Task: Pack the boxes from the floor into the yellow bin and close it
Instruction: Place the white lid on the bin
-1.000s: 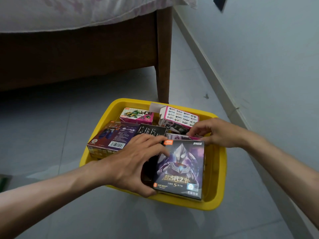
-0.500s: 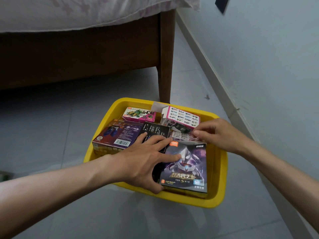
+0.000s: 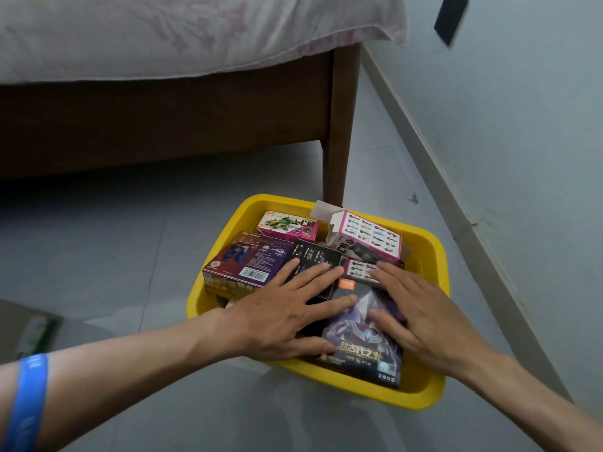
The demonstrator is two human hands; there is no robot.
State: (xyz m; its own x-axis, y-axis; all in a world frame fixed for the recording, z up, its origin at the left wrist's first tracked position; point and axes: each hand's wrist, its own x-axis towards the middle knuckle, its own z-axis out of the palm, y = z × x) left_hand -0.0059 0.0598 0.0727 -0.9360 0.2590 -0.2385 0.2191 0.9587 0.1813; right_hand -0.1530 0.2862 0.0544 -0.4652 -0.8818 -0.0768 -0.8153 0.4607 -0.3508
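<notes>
A yellow bin (image 3: 434, 249) stands on the grey floor, filled with several toy boxes. A purple hero box (image 3: 362, 353) lies flat on top at the bin's near side. My left hand (image 3: 287, 311) rests flat with spread fingers on its left edge and on a black box (image 3: 313, 256). My right hand (image 3: 421, 314) lies flat on the hero box's right part, fingers apart. Behind are a dark purple barcode box (image 3: 248, 259), a pink box with a green model (image 3: 287, 225) and a pink-white box (image 3: 368, 234) with an open flap. No lid is in view.
A wooden bed frame with a leg (image 3: 339, 132) stands right behind the bin, bedding (image 3: 182, 31) hanging over it. A wall with a skirting board (image 3: 456, 190) runs along the right. A dark flat thing (image 3: 36, 331) lies at the left edge on the floor.
My right hand moved from the hero box's far corner onto its top and flattened. My left hand slid onto the box as well. The box lies lower and flatter in the bin.
</notes>
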